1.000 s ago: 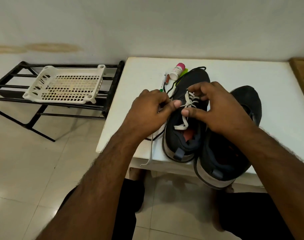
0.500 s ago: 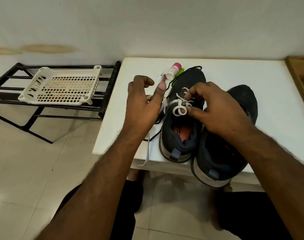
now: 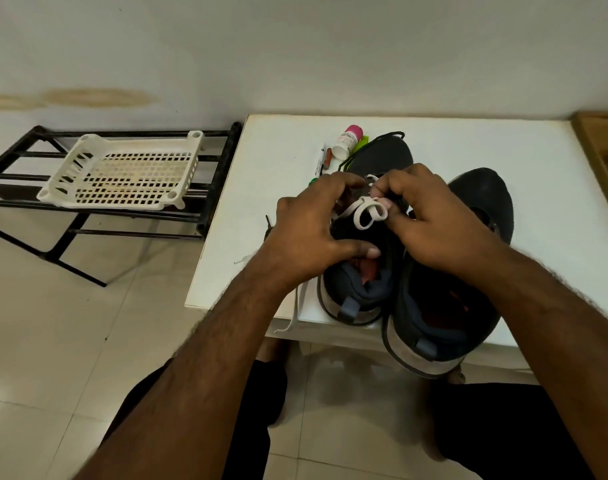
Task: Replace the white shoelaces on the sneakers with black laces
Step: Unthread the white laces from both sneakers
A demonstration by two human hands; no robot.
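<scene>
Both hands on left sneaker: right hand pinching white lace loop, left hand curled round the sneaker's side, thumb across opening

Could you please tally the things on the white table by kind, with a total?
Sneakers: 2, left one, right one
White laces: 1
Black laces: 1
Small bottles: 1
Pens: 1
Total: 6
</scene>
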